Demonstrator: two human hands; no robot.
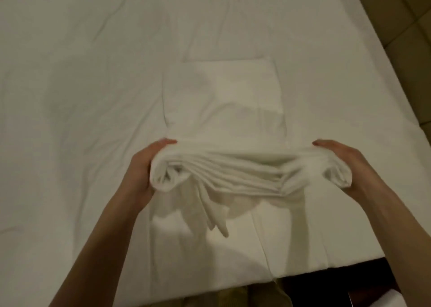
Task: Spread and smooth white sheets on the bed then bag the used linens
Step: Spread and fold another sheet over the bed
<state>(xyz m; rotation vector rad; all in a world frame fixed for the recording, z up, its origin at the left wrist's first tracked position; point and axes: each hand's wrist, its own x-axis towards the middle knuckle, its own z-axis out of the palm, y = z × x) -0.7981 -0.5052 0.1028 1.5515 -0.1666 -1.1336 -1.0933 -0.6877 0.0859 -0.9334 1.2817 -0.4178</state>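
Now both hands are up over the bed point(70, 73), two of them, one at each end of a single folded sheet point(221, 166). Left hand point(142, 166) grips the left end of the fold, fingers curled round the outside of the bundle with fingertips showing on the far edge, the cloth bunched into a loose roll against the palm. Right hand point(345, 164) mirrors it at the right end, fingers curved over the fold, palm turned inward against the cloth. Between them the near edge of the sheet is lifted clear of the bed, its stacked layers showing as many thin lines running side to side. A couple of loose corners hang from the underside, left of centre, and throw a shadow on the bedding below. Beyond the hands, the far part of the same sheet lies flat on the bed as one neat rectangle, roughly mid-bed. The bed itself wears one white cover, creased in long soft wrinkles, reaching its right edge and near edge. At the right, a padded panel point(415, 26) runs alongside the bed. Down at the near edge, a dark strip of floor point(326, 281), dim and hard to read.
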